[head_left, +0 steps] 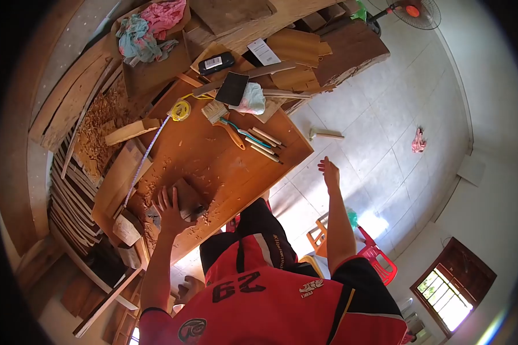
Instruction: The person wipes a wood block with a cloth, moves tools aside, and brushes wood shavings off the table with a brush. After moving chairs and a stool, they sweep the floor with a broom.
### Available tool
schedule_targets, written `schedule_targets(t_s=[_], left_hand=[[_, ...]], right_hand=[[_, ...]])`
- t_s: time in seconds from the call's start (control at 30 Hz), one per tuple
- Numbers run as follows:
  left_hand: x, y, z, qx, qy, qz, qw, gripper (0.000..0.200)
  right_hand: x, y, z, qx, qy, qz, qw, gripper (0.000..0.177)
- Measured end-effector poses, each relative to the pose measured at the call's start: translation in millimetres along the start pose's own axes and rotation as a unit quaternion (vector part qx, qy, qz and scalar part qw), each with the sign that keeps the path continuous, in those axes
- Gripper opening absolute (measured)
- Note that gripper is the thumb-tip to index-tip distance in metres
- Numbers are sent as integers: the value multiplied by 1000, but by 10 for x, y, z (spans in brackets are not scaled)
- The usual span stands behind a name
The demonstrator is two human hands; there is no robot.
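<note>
My left hand (171, 211) is spread open, palm down, on the orange-brown table (242, 172). It lies against a dark brown wood block (189, 198), with wood shavings scattered around it. My right hand (329, 172) is off the table's right side, in the air, its fingers stretched out and nothing in them. A yellow tape measure (180, 110) has its pale blade pulled out toward the left hand. Farther up the table lie a brush with an orange handle (233, 135), a teal-handled tool (242, 132) and several slim wooden-handled tools (263, 152).
Beyond the tools are a black sheet (232, 88), a white cloth (251, 99) and a black case (216, 63). Wood pieces (118, 178) and shavings (101, 129) crowd the left. A hammer-shaped tool (328, 135) and a pink cloth (418, 141) lie on the floor; a red chair (379, 253) stands lower right.
</note>
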State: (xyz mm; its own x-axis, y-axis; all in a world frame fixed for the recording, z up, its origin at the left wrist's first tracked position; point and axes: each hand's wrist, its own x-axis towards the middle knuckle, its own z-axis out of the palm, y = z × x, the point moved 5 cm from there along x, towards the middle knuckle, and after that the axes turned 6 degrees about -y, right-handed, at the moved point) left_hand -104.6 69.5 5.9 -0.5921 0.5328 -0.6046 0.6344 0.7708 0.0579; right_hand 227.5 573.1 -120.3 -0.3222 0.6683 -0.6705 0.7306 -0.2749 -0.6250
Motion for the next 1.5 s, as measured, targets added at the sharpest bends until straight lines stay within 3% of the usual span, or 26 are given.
schedule_targets(t_s=[0.1, 0.3, 0.63, 0.77, 0.87, 0.9, 1.0, 1.07, 1.13, 1.2, 1.27, 1.33, 1.4, 1.5], left_hand=[[-19, 21, -23, 2, 8, 9, 1000, 153], [-11, -20, 50, 7, 8, 6, 1000, 155], [-35, -2, 41, 9, 31, 22, 999, 153], [-56, 4, 18, 27, 59, 53, 997, 149], [-65, 92, -107, 12, 35, 57, 998, 138], [-36, 10, -40, -2, 27, 51, 998, 132], [47, -485, 395, -92, 6, -1, 996, 99], [-56, -1085, 871, -185, 156, -90, 966, 76], [-81, -1050, 865, -336, 206, -206, 896, 65], [-29, -843, 661, -309, 214, -219, 900, 66], [15, -611, 579, -278, 230, -239, 901, 66], [20, -516, 487, -254, 236, -251, 904, 66], [23, -433, 430, -239, 240, -256, 905, 65], [76, -298, 368, -220, 235, -261, 910, 64]], right_hand=[[-178, 105, 268, 47, -37, 16, 998, 61], [-575, -264, 702, 160, -64, -60, 983, 60], [-807, -618, 939, 140, -99, -66, 983, 77], [-845, -699, 885, 87, -110, -89, 986, 74], [-625, -303, 841, 153, -172, -157, 960, 72], [-629, -348, 723, 149, -205, -173, 952, 61], [-52, 284, 392, 200, -283, -86, 934, 45], [695, 1243, 132, 239, -214, 6, 947, 32], [1444, 2272, -141, 145, -120, 58, 980, 22], [2216, 3340, -339, -45, -92, 103, 989, 28], [2858, 3854, -616, -288, -85, 131, 945, 40], [3574, 4301, -717, -314, -10, 116, 942, 50], [4118, 4446, -735, -219, 25, 175, 960, 61], [4560, 4620, -532, -275, 99, 171, 941, 69]])
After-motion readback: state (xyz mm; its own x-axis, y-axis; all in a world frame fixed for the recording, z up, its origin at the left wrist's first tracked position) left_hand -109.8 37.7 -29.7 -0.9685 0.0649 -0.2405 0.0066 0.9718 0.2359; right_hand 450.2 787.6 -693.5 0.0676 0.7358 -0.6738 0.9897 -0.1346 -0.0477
